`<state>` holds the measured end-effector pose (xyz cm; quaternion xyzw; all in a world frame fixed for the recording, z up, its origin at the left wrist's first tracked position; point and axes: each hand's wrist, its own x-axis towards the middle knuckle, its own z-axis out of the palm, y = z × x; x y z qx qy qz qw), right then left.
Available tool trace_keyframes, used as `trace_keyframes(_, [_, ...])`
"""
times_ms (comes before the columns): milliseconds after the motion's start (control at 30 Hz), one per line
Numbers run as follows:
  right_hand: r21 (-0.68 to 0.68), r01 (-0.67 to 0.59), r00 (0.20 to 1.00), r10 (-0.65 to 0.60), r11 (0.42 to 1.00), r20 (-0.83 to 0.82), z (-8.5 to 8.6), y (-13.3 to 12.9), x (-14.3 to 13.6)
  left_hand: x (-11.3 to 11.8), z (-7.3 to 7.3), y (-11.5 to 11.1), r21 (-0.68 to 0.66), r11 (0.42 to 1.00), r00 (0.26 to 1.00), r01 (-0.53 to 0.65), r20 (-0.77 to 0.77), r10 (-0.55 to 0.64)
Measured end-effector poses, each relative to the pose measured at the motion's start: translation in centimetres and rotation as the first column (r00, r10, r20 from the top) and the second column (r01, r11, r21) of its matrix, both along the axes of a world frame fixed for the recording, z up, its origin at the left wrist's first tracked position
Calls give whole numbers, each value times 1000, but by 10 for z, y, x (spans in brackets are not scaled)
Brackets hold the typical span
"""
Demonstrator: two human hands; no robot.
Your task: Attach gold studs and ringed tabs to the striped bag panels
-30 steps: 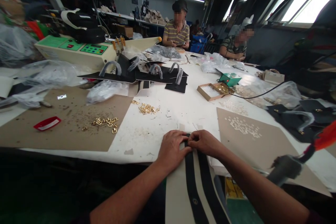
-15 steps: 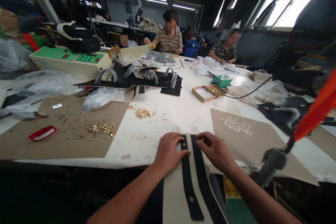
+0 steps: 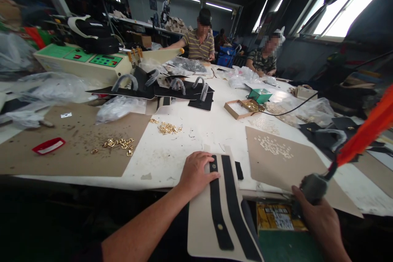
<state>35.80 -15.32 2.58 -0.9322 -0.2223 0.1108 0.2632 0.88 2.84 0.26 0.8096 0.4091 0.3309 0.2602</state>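
A beige panel [image 3: 201, 229] with two long black straps lies partly on the table and partly over its front edge. My left hand [image 3: 196, 172] rests on its upper left part, thumb and fingers gripping around the upper end of the left black strap [image 3: 216, 204]. That strap carries a round metal stud near each end. At the lower right, my right hand [image 3: 322, 217] is closed around a dark grey hand tool [image 3: 315, 188] hanging from an orange cord [image 3: 365, 127]. Some of its fingers are hidden behind the tool.
Gold buckles [image 3: 168, 127] and small pale rings [image 3: 274, 147] lie in loose piles. A cardboard box [image 3: 238, 110] and a cream machine [image 3: 89, 69] stand farther back. Two people [image 3: 201, 43] sit across the table. A yellow box [image 3: 276, 217] is below the edge.
My right hand has left the right strap's upper end and moved right and down onto the grey tool. My left hand stays on the panel. A short black piece now shows beside the panel.
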Motion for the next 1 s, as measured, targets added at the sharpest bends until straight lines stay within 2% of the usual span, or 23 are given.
trace_keyframes(67, [59, -47, 998, 49, 997, -28, 4, 10, -10, 0, -1, 0, -3, 1000, 1000, 0, 5, 0])
trace_keyframes(133, [263, -136, 978, 171, 955, -117, 16, 25, -36, 0, -1, 0, 1, 1000, 1000, 1, 9, -1])
trace_keyframes(167, [416, -180, 949, 269, 892, -166, 24, 35, -53, 1, -2, 0, 4, 1000, 1000, -1, 11, 1])
trace_keyframes(200, [590, -207, 898, 390, 781, -202, 32, 48, -72, 1, -2, 0, 4, 1000, 1000, -6, 12, 6])
trace_keyframes(233, [749, -192, 829, 514, 634, -222, 41, 62, -92, 1, -2, 0, 2, 1000, 1000, -13, 13, 13])
trace_keyframes(267, [854, -162, 755, 619, 494, -215, 49, 77, -111, 2, -2, 0, -3, 1000, 1000, -19, 15, 19])
trace_keyframes(300, [908, -135, 698, 688, 397, -197, 56, 93, -129, 2, -2, 0, -8, 1000, 1000, -21, 17, 21])
trace_keyframes(333, [935, -108, 663, 725, 339, -186, 61, 108, -145, 2, -2, 0, -12, 1000, 1000, -20, 21, 20])
trace_keyframes(367, [947, -95, 643, 745, 307, -177, 65, 121, -158, 2, -2, 1, -12, 1000, 999, -18, 27, 18])
trace_keyframes(467, [944, -121, 620, 766, 308, -170, 65, 150, -185, 2, -4, 2, -1, 1000, 999, -12, 52, 12])
trace_keyframes(567, [925, -181, 583, 794, 333, -172, 52, 162, -194, 2, -6, 2, -2, 1000, 997, -9, 71, 10])
trace_keyframes(667, [921, -207, 597, 788, 331, -149, 37, 169, -197, 2, -6, 2, -9, 1000, 996, -9, 85, 10])
trace_keyframes(767, [905, -231, 607, 780, 356, -152, 27, 172, -198, 2, -5, 2, -18, 1000, 996, -6, 84, 8])
trace_keyframes(900, [892, -251, 624, 767, 377, -149, 25, 173, -198, 3, -3, 2, -24, 1000, 998, 4, 69, -2])
trace_keyframes(1000, [873, -303, 605, 785, 381, -133, 27, 171, -197, 2, -2, 2, -27, 1000, 998, 4, 64, -2])
